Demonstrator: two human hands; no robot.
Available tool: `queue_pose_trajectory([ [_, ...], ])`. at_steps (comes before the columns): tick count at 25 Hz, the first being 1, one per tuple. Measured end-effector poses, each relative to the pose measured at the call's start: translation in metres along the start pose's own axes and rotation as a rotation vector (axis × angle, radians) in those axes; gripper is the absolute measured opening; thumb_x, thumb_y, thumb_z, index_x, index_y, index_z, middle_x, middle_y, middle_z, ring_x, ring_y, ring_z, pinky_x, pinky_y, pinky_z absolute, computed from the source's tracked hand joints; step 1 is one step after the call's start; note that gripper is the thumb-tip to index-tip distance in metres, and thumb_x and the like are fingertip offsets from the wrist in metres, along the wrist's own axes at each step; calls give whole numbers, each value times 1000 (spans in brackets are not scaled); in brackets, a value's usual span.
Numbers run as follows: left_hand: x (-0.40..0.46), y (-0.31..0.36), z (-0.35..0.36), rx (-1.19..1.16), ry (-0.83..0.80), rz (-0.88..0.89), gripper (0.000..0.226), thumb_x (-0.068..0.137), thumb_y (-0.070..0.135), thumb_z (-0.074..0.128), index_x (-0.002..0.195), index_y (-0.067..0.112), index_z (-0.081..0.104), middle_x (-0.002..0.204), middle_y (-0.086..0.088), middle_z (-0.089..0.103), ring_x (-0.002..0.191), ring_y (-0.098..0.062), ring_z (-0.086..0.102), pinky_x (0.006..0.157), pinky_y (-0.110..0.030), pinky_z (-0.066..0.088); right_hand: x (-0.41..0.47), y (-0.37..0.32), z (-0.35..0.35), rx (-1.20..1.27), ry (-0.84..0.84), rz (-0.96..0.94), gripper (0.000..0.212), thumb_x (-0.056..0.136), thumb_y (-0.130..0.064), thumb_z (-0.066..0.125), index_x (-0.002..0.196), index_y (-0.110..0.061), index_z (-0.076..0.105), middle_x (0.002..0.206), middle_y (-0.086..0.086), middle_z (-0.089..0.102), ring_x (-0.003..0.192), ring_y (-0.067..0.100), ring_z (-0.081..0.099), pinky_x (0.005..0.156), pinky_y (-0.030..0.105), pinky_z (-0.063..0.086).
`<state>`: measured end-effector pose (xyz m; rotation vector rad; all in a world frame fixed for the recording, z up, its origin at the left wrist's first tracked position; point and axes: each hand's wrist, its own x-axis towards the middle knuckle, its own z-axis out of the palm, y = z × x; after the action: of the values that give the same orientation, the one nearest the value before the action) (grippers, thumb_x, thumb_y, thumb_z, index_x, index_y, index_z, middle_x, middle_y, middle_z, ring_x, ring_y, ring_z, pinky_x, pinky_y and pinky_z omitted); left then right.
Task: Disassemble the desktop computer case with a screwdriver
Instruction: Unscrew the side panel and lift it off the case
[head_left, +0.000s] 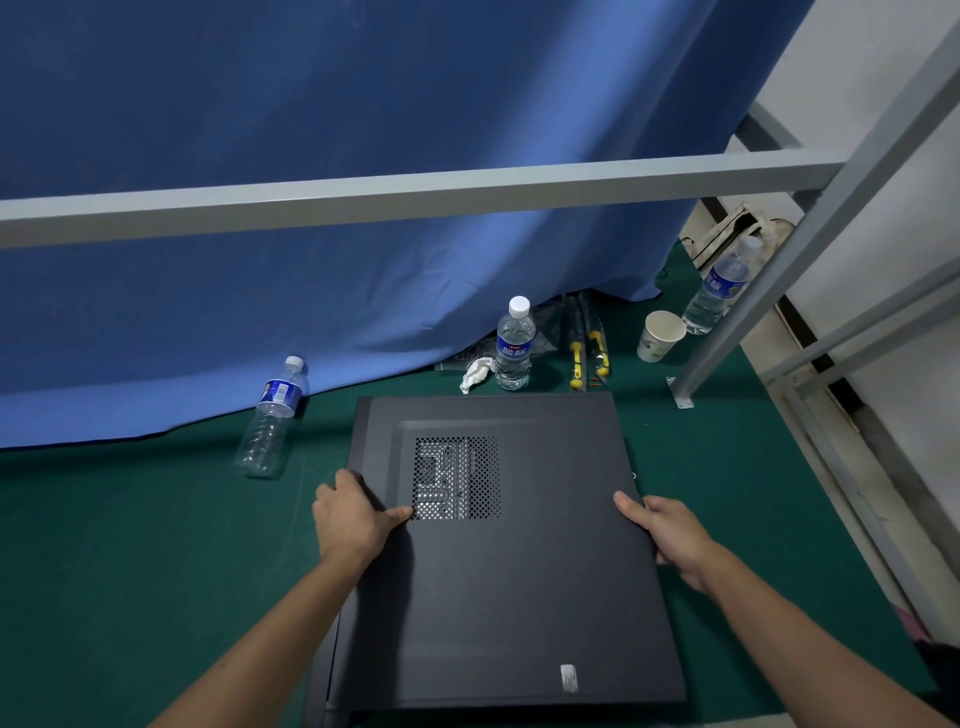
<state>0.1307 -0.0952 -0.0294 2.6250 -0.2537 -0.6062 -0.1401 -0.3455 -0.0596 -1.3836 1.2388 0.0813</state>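
A blue curtain (363, 104) hangs behind the green tabletop (130, 545), crossed by a grey metal bar (415, 195). The black computer case (509, 571) lies flat on the tabletop in front of the person, its vented side panel up (a mesh patch sits near the left). The left hand (353, 514) grips the case's left edge, thumb on top, fingers curled over the side. The right hand (670, 535) holds the right edge the same way. Behind the case stand a water bottle (514, 345), two yellow-handled screwdrivers (587, 358) and a paper cup (660, 336); an empty bottle (272, 418) leans against the curtain at the left.
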Motion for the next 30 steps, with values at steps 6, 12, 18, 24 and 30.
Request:
queue_pose_trajectory([
  [6, -7, 3, 6, 54, 13, -135, 90, 64, 52, 87, 123, 2, 42, 129, -22, 46, 121, -42, 44, 94, -49, 43, -6, 1, 3, 11, 62, -3, 55, 80, -61, 67, 73, -10, 48, 79, 0, 68, 70, 17, 64, 62, 29, 45],
  [12, -5, 4, 7, 47, 14, -145, 84, 68, 47, 87, 120, 0, 42, 127, -26, 47, 119, -44, 45, 93, -50, 44, 1, -8, 18, 174, 83, 65, 60, 82, -63, 65, 105, -9, 52, 112, 8, 59, 100, 23, 60, 86, 37, 49],
  [18, -6, -1, 6, 97, 17, -64, 80, 68, 46, 87, 117, -1, 44, 125, -26, 47, 118, -44, 46, 93, -49, 43, 13, -18, 37, -314, 478, 106, 75, 93, -70, 23, 76, -7, 58, 83, 8, 61, 80, 28, 59, 66, 35, 41],
  [24, -5, 1, 7, 85, 16, -87, 80, 68, 45, 87, 116, 0, 43, 125, -25, 46, 118, -45, 45, 92, -51, 44, 23, -12, 40, -248, 541, 98, 78, 94, -69, 24, 64, -2, 52, 71, 10, 60, 62, 24, 53, 54, 33, 36],
  [30, -6, 0, 6, 43, 19, -95, 82, 67, 41, 89, 120, -1, 44, 125, -26, 47, 117, -44, 46, 94, -50, 43, 24, -9, 33, -127, 529, 23, 72, 91, -68, 38, 52, -8, 37, 59, 9, 51, 55, 24, 47, 51, 33, 36],
])
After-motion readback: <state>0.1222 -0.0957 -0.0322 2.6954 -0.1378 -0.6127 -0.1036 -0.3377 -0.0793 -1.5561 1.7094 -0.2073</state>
